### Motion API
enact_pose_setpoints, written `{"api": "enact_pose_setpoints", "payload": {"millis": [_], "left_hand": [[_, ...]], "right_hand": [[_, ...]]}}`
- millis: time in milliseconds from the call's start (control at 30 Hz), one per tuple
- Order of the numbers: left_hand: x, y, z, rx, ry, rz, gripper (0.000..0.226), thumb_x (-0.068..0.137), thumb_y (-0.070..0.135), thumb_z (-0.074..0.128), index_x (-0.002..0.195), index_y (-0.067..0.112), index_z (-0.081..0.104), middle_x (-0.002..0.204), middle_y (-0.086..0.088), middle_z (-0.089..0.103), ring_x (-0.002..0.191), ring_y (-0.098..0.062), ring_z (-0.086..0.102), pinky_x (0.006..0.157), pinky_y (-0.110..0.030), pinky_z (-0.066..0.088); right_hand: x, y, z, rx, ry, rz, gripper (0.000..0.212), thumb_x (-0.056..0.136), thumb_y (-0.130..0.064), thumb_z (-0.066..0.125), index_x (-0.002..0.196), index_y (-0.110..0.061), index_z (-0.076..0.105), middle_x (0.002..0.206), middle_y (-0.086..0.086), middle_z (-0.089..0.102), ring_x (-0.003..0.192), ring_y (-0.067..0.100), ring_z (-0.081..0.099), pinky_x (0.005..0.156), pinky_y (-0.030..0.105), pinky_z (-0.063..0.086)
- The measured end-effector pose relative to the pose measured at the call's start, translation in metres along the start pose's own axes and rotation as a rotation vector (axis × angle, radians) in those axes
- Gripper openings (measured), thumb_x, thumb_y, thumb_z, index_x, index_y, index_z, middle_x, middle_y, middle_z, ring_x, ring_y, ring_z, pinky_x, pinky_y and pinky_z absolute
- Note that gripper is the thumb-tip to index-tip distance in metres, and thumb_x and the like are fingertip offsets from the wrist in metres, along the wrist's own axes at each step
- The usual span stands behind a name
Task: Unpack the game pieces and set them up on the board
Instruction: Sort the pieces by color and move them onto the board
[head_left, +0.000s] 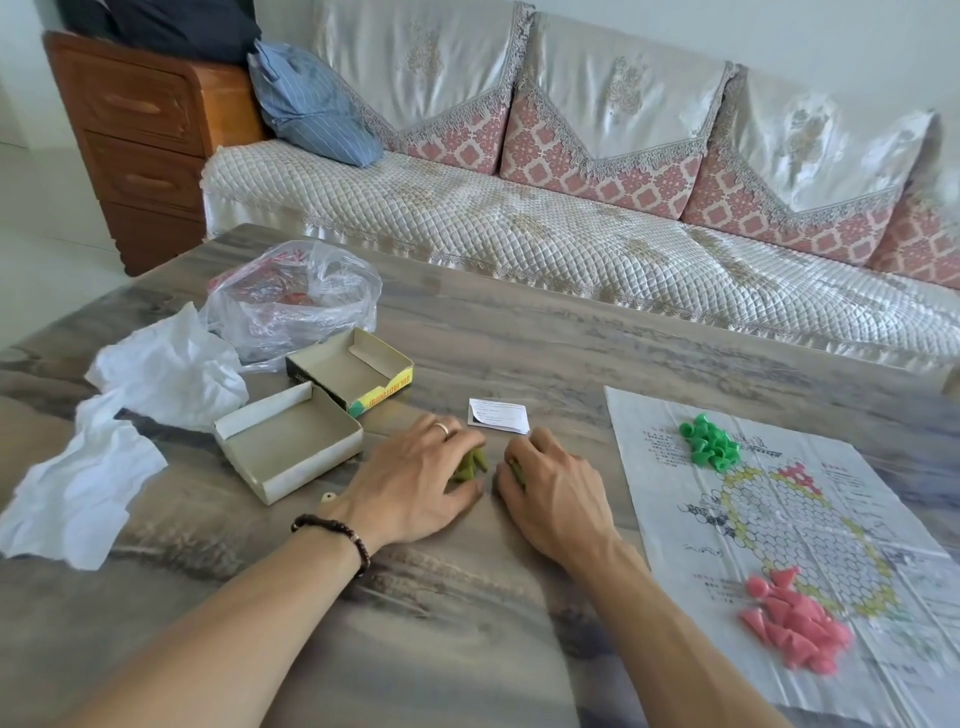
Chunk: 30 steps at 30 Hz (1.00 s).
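Under both hands, mid-table: olive pieces (470, 467). Left hand (415, 480) curls over them; right hand (550, 491) pinches one. Board (810, 525) lies just right, w/ green pile (709, 441) and pink pile (795, 623). Bare table (519, 332) beyond; boxes (291, 447) left.

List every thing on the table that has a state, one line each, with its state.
box tray: open, empty
box sleeve: open, empty
plastic bag: crumpled, mouth open
white paper: crumpled
paper board: unfolded, flat
green pieces: heaped on board
pink pieces: heaped on board
olive pieces: gathered between the hands
left hand: curled on olive pieces
right hand: curled on olive pieces
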<state>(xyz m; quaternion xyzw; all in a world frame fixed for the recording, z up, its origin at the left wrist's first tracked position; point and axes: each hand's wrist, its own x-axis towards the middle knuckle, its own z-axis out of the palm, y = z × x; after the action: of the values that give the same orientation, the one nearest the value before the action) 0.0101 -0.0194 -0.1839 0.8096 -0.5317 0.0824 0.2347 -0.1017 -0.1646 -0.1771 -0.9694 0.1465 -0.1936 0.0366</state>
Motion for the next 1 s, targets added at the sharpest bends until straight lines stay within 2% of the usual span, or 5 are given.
{"api": "enact_pose_setpoints", "payload": {"millis": [167, 533, 800, 900, 1000], "left_hand": [[0.011, 0.005, 0.004, 0.022, 0.054, -0.001, 0.023, 0.09, 0.041, 0.054, 0.102, 0.023, 0.046, 0.1, 0.006, 0.055, 0.092, -0.019, 0.053, 0.061, -0.032, 0.036], [0.025, 0.007, 0.014, 0.121, 0.012, 0.048, 0.024, 0.094, 0.038, 0.043, 0.104, 0.019, 0.054, 0.107, -0.001, 0.057, 0.084, -0.028, 0.059, 0.062, -0.037, 0.038], [0.022, 0.009, 0.008, 0.119, 0.116, 0.061, 0.026, 0.095, 0.031, 0.049, 0.08, 0.01, 0.053, 0.092, -0.009, 0.055, 0.064, -0.033, 0.055, 0.052, -0.035, 0.03], [0.021, 0.011, 0.008, 0.116, 0.143, 0.092, 0.029, 0.095, 0.032, 0.052, 0.074, 0.012, 0.05, 0.072, -0.009, 0.06, 0.059, -0.034, 0.057, 0.048, -0.034, 0.031], [0.025, 0.012, 0.009, 0.119, 0.185, 0.072, 0.034, 0.096, 0.03, 0.055, 0.071, 0.008, 0.054, 0.063, -0.014, 0.062, 0.055, -0.038, 0.058, 0.046, -0.034, 0.031]], "right_hand": [[-0.006, 0.004, -0.004, -0.04, 0.039, 0.089, 0.024, 0.092, -0.027, 0.051, 0.073, -0.016, 0.041, 0.078, 0.006, 0.051, 0.059, 0.04, 0.053, 0.046, 0.035, 0.032], [-0.004, 0.002, 0.003, -0.05, 0.027, 0.162, 0.029, 0.098, -0.035, 0.042, 0.078, -0.015, 0.049, 0.086, 0.005, 0.054, 0.07, 0.039, 0.058, 0.053, 0.034, 0.033], [-0.003, 0.003, 0.002, -0.024, 0.045, 0.177, 0.037, 0.099, -0.042, 0.041, 0.07, -0.019, 0.043, 0.081, 0.005, 0.056, 0.067, 0.038, 0.058, 0.055, 0.032, 0.03], [-0.005, 0.003, 0.001, -0.018, 0.039, 0.161, 0.04, 0.099, -0.042, 0.041, 0.071, -0.016, 0.049, 0.079, 0.007, 0.056, 0.066, 0.039, 0.058, 0.054, 0.032, 0.032], [-0.005, 0.004, 0.0, -0.014, 0.028, 0.125, 0.037, 0.099, -0.038, 0.046, 0.067, -0.021, 0.037, 0.074, 0.009, 0.052, 0.063, 0.039, 0.057, 0.052, 0.032, 0.03]]}}
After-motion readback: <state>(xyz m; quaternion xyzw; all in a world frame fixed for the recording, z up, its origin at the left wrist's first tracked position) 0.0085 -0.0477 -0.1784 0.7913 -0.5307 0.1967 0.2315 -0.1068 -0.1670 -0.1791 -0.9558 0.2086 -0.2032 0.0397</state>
